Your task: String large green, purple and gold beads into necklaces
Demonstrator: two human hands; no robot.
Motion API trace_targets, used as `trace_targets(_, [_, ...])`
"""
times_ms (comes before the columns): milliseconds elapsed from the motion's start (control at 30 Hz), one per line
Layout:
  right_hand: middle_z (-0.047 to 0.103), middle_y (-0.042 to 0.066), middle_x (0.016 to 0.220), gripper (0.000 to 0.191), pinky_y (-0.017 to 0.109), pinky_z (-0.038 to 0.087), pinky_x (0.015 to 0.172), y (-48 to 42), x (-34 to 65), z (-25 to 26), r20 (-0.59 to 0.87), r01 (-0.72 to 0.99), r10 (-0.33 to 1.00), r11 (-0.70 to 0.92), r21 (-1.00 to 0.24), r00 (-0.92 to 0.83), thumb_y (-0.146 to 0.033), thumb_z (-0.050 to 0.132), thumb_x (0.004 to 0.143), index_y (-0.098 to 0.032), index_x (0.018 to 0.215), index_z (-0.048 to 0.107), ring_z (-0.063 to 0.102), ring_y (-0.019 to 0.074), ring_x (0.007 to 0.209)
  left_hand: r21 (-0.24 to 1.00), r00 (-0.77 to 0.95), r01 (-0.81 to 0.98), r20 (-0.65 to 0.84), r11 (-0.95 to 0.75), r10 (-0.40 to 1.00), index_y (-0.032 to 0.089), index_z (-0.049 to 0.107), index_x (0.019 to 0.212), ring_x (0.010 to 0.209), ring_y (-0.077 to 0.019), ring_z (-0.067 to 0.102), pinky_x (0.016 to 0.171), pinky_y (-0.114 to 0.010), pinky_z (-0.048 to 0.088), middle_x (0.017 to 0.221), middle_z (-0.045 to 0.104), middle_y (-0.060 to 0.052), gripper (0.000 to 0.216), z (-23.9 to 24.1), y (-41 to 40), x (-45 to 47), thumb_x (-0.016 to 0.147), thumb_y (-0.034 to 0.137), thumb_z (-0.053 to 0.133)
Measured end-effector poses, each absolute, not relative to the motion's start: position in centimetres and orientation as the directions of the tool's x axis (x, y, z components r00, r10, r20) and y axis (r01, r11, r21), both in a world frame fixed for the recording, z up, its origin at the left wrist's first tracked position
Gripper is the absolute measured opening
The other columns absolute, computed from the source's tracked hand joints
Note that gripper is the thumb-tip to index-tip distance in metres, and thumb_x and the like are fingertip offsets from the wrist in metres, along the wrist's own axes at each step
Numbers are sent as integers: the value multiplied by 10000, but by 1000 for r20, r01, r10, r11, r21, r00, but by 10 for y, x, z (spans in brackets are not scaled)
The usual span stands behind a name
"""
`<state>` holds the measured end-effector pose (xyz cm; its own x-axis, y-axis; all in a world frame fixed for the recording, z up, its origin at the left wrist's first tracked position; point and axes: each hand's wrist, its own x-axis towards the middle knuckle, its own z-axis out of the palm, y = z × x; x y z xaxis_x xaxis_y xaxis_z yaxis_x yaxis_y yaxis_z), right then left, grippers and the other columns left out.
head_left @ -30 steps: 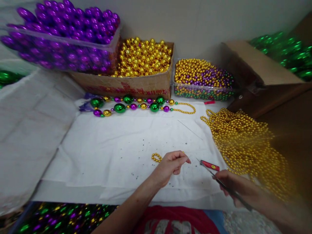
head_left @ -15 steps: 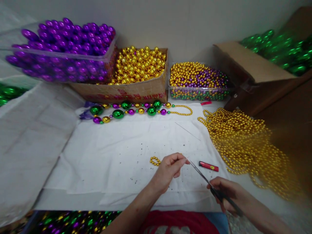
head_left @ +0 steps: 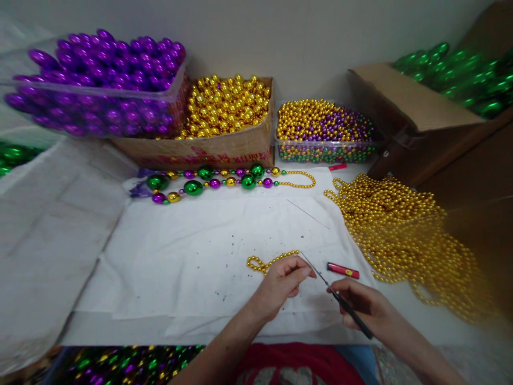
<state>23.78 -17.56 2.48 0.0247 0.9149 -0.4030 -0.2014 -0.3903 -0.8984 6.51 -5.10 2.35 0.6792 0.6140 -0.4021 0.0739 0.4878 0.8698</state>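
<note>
My left hand (head_left: 282, 280) is closed in a pinch above the white cloth (head_left: 168, 256); what sits between its fingertips is too small to make out. Just behind it lies a short strand of gold beads (head_left: 256, 263), looped at its left end. My right hand (head_left: 363, 305) grips dark-handled scissors (head_left: 340, 300). Their thin metal blades, close together, pass by the left fingertips and point at the strand's right end. A red lighter (head_left: 343, 270) lies just beyond the scissors.
A beaded necklace (head_left: 193, 187) stretches along the back of the cloth. Behind it stand a purple bead tub (head_left: 120, 93), a gold bead box (head_left: 200, 152) and a mixed bead tub (head_left: 326, 152). Gold bead strands (head_left: 396, 230) are heaped at right. A thin needle-like piece (head_left: 308, 214) lies on the cloth.
My right hand has moved left and slightly up with the scissors, so the blade tips now reach past my left fingertips. More of the gold strand shows behind my left hand.
</note>
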Motion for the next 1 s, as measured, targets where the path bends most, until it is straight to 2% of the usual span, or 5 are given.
trace_targets(300, [509, -34, 679, 317, 194, 393, 422, -166, 239, 24, -438, -163, 890, -417, -894, 124, -310, 755, 644, -203, 928, 666, 459, 76, 475, 862, 707, 49, -386, 504, 592, 115, 623, 755, 450, -31, 257, 427, -196, 179, 560, 388, 53, 271, 20, -48, 58, 772, 385, 640])
trace_targets(467, [586, 2, 776, 329, 238, 475, 572, -115, 249, 37, -140, 216, 969, -183, -959, 202, -328, 657, 774, -195, 1073, 621, 588, 137, 670, 839, 678, -4, -398, 544, 618, 116, 615, 749, 432, -33, 244, 426, -195, 172, 498, 358, 67, 265, 17, -45, 52, 759, 378, 650])
trace_targets(600, [646, 27, 939, 267, 291, 455, 769, -51, 251, 40, 21, 747, 996, -53, -663, 90, -216, 567, 842, -209, 1105, 609, 602, 171, 865, 824, 664, -20, -413, 566, 624, 121, 611, 742, 434, -34, 237, 427, -191, 171, 488, 356, 70, 272, 18, -45, 50, 746, 387, 661])
trace_targets(800, [606, 118, 1018, 186, 354, 419, 850, 5, 231, 11, -88, 928, 996, -16, -373, -18, -87, 552, 825, -132, 982, 644, 518, 246, 1041, 816, 675, -3, -424, 578, 603, 125, 599, 732, 421, -32, 234, 424, -190, 182, 483, 337, 78, 279, 17, -49, 44, 754, 398, 651])
trace_targets(1000, [580, 73, 1081, 186, 407, 463, 854, 11, 234, -4, -213, 974, 975, 17, -226, -66, -250, 549, 904, -131, 1040, 591, 561, 204, 991, 817, 702, 37, -431, 575, 567, 126, 593, 716, 404, -31, 237, 417, -192, 177, 475, 333, 80, 259, 16, -53, 42, 756, 377, 641])
